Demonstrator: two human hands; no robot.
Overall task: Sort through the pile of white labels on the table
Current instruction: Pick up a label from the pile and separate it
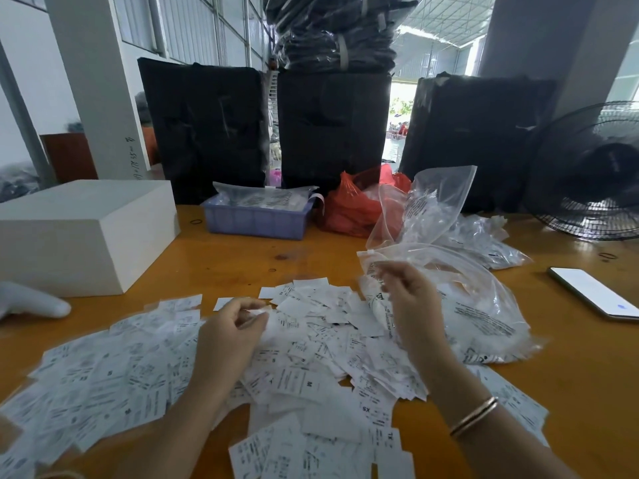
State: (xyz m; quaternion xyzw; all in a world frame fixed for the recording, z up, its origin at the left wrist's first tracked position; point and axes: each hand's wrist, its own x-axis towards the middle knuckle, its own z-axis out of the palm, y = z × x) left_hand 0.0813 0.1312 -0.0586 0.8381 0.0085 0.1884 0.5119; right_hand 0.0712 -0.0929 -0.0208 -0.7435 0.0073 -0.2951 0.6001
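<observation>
So the pile of labels [193, 368] was spread wide across the near half of the orange tabletop [242, 264], running mostly left to right, with individual slips pointing every which way. They were small white rectangles with black print (a few showed size letters like M and XS). The left hand [228, 337] hovered over the middle of the pile, its grip curled in and pinching one small white label [261, 311] at the fingertips. The right hand [411, 305] was raised just beside it, fingers bent, its grip pinching the edge of a clear plastic bag [466, 305]. A phone [594, 292] lay far right, a white box [86, 233] far left.
</observation>
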